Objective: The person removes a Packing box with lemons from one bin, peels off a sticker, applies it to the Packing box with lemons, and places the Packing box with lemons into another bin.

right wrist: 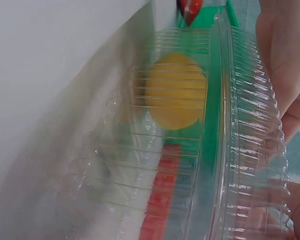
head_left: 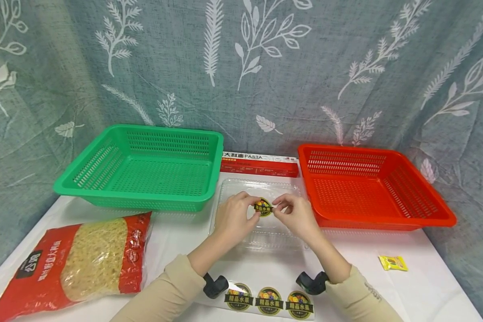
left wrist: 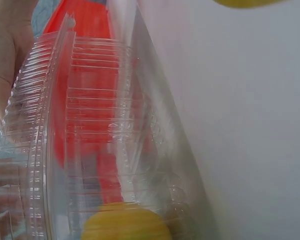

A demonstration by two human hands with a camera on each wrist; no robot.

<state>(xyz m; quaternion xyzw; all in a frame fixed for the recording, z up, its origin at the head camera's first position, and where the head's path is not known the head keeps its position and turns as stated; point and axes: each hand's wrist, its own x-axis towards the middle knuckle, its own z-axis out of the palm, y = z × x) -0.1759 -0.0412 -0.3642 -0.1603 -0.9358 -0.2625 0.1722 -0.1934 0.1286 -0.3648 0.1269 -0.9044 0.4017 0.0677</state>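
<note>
A round black-and-gold fruit label sticker (head_left: 263, 207) is over the lid of a clear plastic clamshell box (head_left: 234, 188). My left hand (head_left: 235, 215) holds its left edge between thumb and forefinger. At the right edge, the fingertips of my right hand (head_left: 297, 213) pinch it. The box's ribbed side shows in both wrist views, its lid down. Through that wall a yellow round fruit (right wrist: 176, 95) appears inside, and the left wrist view catches the same yellow fruit (left wrist: 127, 225) at its bottom edge. My hands largely cover the fruit in the head view.
A sheet of several matching stickers (head_left: 269, 301) lies in front. The green basket (head_left: 145, 197) stands left, the red basket (head_left: 386, 221) right, with a pasta box (head_left: 259, 167) between them. A pasta bag (head_left: 92, 259) lies front left; a small yellow packet (head_left: 393, 263) sits at right.
</note>
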